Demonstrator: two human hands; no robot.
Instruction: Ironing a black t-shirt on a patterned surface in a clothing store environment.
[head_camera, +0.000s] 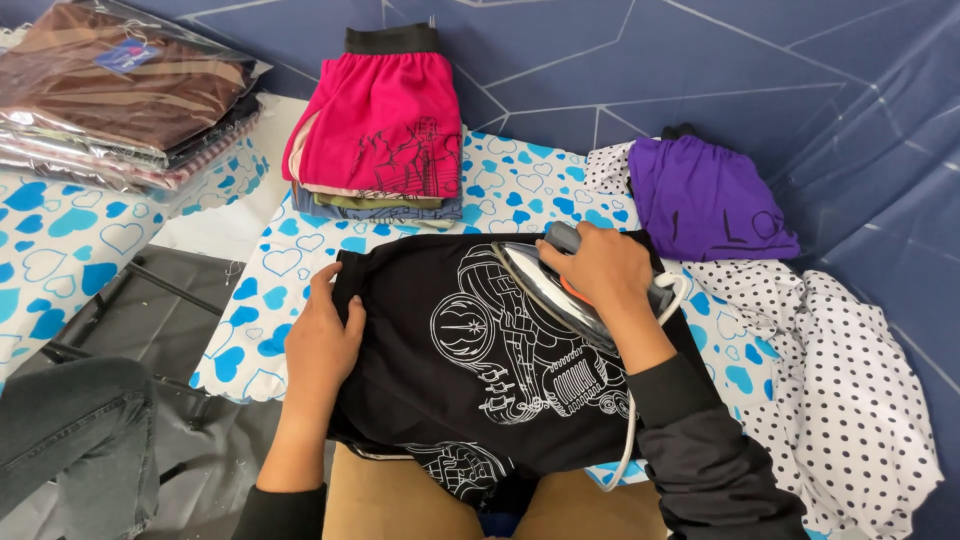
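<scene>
The iron (560, 285) is gripped from above by the right hand (600, 270), fingers clenched round its handle, the soleplate tilted up on edge over the black shirt (430, 370). The iron's long axis is seen running from ten o'clock, where the nose points, to four o'clock, where the white cord (640, 400) trails off. The shirt is spread on the heart-print board (280, 265), its white graphic lying at seven o'clock from the grip. The left hand (322, 345) is laid flat on the shirt's left edge, fingers spread, pinning cloth, grasping nothing. The iron is nearer the right hand.
</scene>
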